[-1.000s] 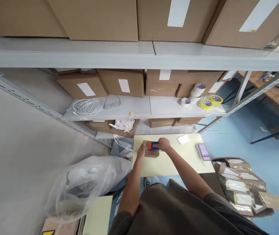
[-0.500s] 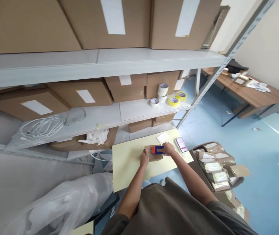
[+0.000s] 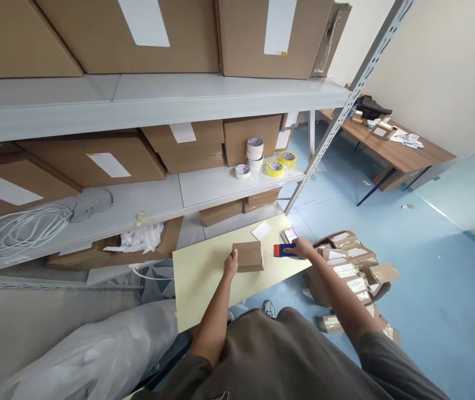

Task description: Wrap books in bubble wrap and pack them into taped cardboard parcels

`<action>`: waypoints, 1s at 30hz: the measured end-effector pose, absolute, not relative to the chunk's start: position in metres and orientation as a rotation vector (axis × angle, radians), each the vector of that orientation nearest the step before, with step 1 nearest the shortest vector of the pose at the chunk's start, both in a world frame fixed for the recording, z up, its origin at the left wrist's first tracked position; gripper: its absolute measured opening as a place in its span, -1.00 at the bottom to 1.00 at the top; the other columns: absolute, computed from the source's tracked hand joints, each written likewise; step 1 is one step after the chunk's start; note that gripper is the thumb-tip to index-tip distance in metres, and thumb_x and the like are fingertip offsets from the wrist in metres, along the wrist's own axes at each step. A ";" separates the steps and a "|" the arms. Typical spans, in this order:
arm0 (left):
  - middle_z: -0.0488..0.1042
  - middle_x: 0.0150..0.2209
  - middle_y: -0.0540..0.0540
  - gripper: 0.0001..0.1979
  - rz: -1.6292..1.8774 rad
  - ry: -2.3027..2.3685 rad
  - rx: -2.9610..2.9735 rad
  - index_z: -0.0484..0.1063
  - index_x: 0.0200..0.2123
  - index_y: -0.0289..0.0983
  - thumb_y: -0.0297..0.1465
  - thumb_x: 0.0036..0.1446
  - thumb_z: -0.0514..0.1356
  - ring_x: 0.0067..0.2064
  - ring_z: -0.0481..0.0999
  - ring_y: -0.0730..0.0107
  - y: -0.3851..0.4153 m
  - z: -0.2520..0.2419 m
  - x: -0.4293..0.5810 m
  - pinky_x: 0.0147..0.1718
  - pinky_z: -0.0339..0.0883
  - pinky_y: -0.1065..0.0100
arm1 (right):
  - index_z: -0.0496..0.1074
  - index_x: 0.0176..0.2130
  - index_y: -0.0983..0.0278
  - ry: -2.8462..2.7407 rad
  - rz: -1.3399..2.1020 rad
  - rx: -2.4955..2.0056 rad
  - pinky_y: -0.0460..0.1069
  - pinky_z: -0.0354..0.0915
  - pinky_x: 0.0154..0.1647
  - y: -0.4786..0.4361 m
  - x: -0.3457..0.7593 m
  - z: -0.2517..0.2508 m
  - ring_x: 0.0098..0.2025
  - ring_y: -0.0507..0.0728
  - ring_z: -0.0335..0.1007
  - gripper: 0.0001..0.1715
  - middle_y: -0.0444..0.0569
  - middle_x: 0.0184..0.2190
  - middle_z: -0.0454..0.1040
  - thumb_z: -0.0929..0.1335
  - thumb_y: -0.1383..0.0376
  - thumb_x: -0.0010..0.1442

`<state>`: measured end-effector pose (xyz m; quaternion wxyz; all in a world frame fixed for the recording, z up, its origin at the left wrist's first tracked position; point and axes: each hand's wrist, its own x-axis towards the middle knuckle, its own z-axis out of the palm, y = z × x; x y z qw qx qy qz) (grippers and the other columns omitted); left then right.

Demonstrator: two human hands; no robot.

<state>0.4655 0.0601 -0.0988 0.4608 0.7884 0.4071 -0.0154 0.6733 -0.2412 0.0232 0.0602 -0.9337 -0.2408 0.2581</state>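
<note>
A small brown cardboard box lies on the pale yellow board. My left hand grips its left end, thumb on top. My right hand is closed around a blue and red tape dispenser, held to the right of the box and apart from it. Behind the box lies a white card. A phone rests near the board's right edge, partly hidden by the right hand and dispenser.
Metal shelving with large cartons, tape rolls and a coiled white cable stands ahead. Taped boxes are piled at the right. Wrapped plastic lies at the left; a wooden desk stands beyond.
My right hand has moved the dispenser off the box to the right, while my left hand still holds the box. The camera view has shifted to the right.
</note>
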 end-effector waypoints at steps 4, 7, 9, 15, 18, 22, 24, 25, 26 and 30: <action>0.68 0.04 -0.29 -0.42 -0.076 1.044 1.831 0.66 0.00 -0.28 -0.02 0.48 -0.04 0.17 0.62 -0.01 0.115 -0.102 0.429 0.06 0.48 0.23 | 0.60 -0.34 0.26 -0.807 0.826 -2.662 -0.05 0.13 -0.40 -0.161 0.635 -0.002 -0.31 0.16 0.49 -0.37 0.04 -0.36 0.62 0.48 -0.26 0.18; 0.68 0.05 -0.26 -0.53 -0.038 1.194 1.833 0.63 0.00 -0.25 -0.15 0.48 -0.02 0.20 0.59 0.00 0.150 -0.101 0.397 0.10 0.45 0.20 | 0.61 -0.30 0.24 -0.841 0.870 -2.602 -0.07 0.16 -0.39 -0.098 0.599 -0.017 -0.27 0.15 0.52 -0.39 0.02 -0.30 0.65 0.47 -0.25 0.20; 0.64 0.12 -0.23 -0.56 0.016 1.253 1.822 0.60 0.06 -0.23 -0.22 0.48 -0.05 0.25 0.55 0.05 0.162 -0.101 0.378 0.16 0.41 0.21 | 0.62 -0.25 0.22 -0.878 0.906 -2.599 -0.08 0.18 -0.37 -0.061 0.576 -0.023 -0.22 0.15 0.55 -0.41 0.02 -0.24 0.67 0.46 -0.24 0.21; 0.66 0.11 -0.13 -0.66 0.066 1.219 1.757 0.59 0.04 -0.19 -0.24 0.44 0.06 0.17 0.60 0.22 0.158 -0.109 0.349 0.10 0.41 0.35 | 0.64 -0.12 0.24 -0.996 0.917 -2.755 -0.06 0.29 -0.30 0.011 0.542 -0.021 -0.08 0.22 0.62 -0.41 0.13 -0.11 0.68 0.45 -0.20 0.24; 0.67 0.04 -0.24 -0.62 0.041 1.253 1.743 0.60 0.00 -0.25 -0.16 0.43 0.08 0.13 0.62 0.13 0.151 -0.115 0.355 0.06 0.41 0.31 | 0.64 -0.08 0.26 -1.054 0.988 -2.800 -0.05 0.33 -0.27 0.023 0.542 -0.013 -0.07 0.23 0.63 -0.38 0.15 -0.10 0.68 0.48 -0.19 0.20; 0.55 0.18 -0.46 -0.50 0.014 1.341 1.743 0.49 0.16 -0.37 -0.11 0.40 0.13 0.25 0.53 -0.03 0.137 -0.122 0.382 0.12 0.36 0.23 | 0.63 -0.03 0.28 -1.120 1.005 -2.811 -0.04 0.38 -0.20 0.017 0.546 -0.005 -0.02 0.25 0.63 -0.37 0.17 -0.06 0.68 0.51 -0.16 0.18; 0.50 0.24 -0.47 -0.44 -0.004 1.337 1.745 0.37 0.29 -0.40 -0.13 0.42 0.12 0.25 0.53 0.00 0.123 -0.124 0.397 0.11 0.37 0.25 | 0.62 -0.02 0.28 -1.108 1.001 -2.820 -0.04 0.39 -0.18 0.005 0.551 -0.003 -0.01 0.26 0.62 -0.34 0.17 -0.04 0.67 0.52 -0.17 0.16; 0.51 0.24 -0.45 -0.44 -0.019 1.323 1.750 0.34 0.32 -0.39 -0.14 0.43 0.10 0.23 0.55 0.02 0.115 -0.125 0.404 0.10 0.38 0.26 | 0.62 -0.02 0.27 -1.092 1.006 -2.825 -0.04 0.39 -0.17 -0.003 0.555 -0.002 -0.01 0.26 0.62 -0.33 0.17 -0.04 0.66 0.52 -0.18 0.15; 0.53 0.22 -0.43 -0.44 -0.035 1.306 1.757 0.31 0.34 -0.38 -0.15 0.45 0.08 0.22 0.57 0.04 0.106 -0.126 0.410 0.08 0.39 0.26 | 0.62 -0.02 0.27 -1.069 1.014 -2.829 -0.04 0.39 -0.18 -0.013 0.559 -0.001 -0.02 0.25 0.62 -0.31 0.17 -0.04 0.66 0.53 -0.19 0.13; 0.58 0.17 -0.40 -0.47 -0.096 1.243 1.814 0.31 0.33 -0.35 -0.15 0.48 0.03 0.19 0.60 0.02 0.067 -0.129 0.434 0.07 0.41 0.23 | 0.62 -0.04 0.25 -0.964 1.056 -2.792 -0.04 0.37 -0.24 -0.061 0.579 0.000 -0.11 0.24 0.63 -0.28 0.14 -0.10 0.67 0.54 -0.24 0.08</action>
